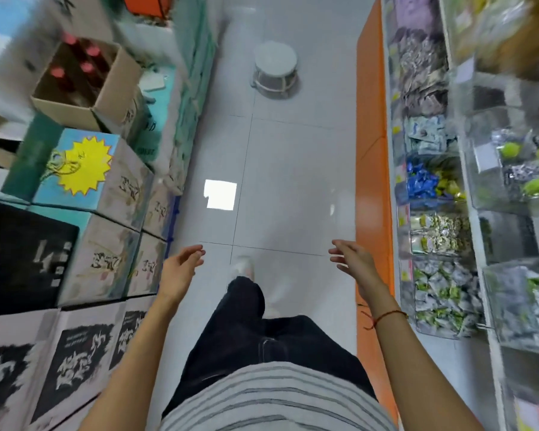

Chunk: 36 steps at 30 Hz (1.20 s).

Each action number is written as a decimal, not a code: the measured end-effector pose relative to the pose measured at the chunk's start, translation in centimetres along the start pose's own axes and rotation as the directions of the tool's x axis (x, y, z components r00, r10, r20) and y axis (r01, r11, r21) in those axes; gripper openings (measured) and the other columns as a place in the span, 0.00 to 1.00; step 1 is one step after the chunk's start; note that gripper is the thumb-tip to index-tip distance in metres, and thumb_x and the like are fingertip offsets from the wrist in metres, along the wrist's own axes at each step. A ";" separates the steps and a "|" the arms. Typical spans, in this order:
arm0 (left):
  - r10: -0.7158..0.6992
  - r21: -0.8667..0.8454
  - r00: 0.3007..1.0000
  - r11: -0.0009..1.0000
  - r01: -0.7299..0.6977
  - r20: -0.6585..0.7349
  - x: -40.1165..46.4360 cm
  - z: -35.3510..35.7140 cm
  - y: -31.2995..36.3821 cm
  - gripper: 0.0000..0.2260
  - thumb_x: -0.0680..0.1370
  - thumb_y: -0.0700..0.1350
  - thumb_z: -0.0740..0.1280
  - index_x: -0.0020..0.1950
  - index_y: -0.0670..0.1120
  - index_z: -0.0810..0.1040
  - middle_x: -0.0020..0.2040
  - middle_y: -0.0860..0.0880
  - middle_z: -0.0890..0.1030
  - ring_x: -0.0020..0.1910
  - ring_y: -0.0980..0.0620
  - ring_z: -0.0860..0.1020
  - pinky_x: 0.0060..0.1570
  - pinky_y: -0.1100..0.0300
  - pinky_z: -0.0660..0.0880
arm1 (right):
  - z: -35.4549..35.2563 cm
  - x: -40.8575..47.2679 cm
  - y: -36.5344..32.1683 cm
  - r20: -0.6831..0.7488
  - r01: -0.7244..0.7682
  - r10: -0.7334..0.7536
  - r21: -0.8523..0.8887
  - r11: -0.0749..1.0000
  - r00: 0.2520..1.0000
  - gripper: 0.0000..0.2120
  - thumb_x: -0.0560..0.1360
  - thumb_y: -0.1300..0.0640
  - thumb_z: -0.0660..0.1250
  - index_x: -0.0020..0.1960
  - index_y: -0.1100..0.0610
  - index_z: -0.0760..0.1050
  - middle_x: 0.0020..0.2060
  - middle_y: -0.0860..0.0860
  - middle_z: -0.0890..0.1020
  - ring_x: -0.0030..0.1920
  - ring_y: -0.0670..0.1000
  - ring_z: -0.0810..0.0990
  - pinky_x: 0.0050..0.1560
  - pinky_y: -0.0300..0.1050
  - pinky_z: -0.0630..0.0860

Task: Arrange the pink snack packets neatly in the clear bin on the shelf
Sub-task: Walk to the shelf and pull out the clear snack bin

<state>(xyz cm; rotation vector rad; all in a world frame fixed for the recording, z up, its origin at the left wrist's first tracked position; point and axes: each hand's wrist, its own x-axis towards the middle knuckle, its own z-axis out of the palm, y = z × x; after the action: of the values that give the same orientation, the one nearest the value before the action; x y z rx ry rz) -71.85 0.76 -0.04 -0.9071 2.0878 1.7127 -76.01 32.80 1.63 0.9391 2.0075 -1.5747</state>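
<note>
- Our left hand [181, 269] and right hand [353, 262] hang empty, fingers loosely spread.
- We judge we're between packets, walking the aisle.
- We see no pink packets; shelf [479, 231] at three o'clock.

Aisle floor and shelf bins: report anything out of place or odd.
A white stool stands alone mid-aisle on the floor, in the walking path. An open carton of bottles sits tilted atop the stacked boxes. Both hands, left and right, are empty; no pink packets show.
</note>
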 end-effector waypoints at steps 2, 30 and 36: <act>-0.004 0.001 1.000 1.000 0.004 -0.010 3.8 0.2 2.5 0.10 0.81 0.42 0.61 0.60 0.44 0.76 0.55 0.48 0.79 0.53 0.50 0.77 0.53 0.57 0.70 | 1.0 3.3 -3.5 0.004 0.001 -0.001 -0.001 1.000 1.000 0.11 0.78 0.55 0.63 0.57 0.58 0.77 0.48 0.54 0.81 0.46 0.50 0.79 0.50 0.43 0.75; 0.012 0.050 0.999 0.999 -0.015 0.046 52.2 13.4 44.2 0.09 0.79 0.43 0.63 0.59 0.45 0.77 0.55 0.47 0.80 0.49 0.53 0.78 0.50 0.59 0.71 | 2.8 46.6 -47.8 -0.081 -0.009 0.010 0.019 1.000 0.997 0.12 0.79 0.57 0.61 0.59 0.60 0.77 0.50 0.55 0.81 0.48 0.52 0.79 0.49 0.42 0.74; 0.017 0.051 0.999 0.999 -0.020 0.044 61.5 16.2 52.0 0.07 0.79 0.42 0.64 0.56 0.46 0.77 0.54 0.48 0.80 0.47 0.55 0.78 0.46 0.61 0.71 | 3.7 55.5 -57.1 -0.062 0.000 0.002 0.037 0.999 0.998 0.11 0.78 0.56 0.63 0.57 0.58 0.77 0.45 0.52 0.81 0.44 0.49 0.79 0.49 0.42 0.75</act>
<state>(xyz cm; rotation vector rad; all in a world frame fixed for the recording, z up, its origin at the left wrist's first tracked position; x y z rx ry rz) -153.90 3.65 -0.05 -0.8311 2.1087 1.6646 -155.62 35.67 1.19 1.0141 2.0259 -1.6055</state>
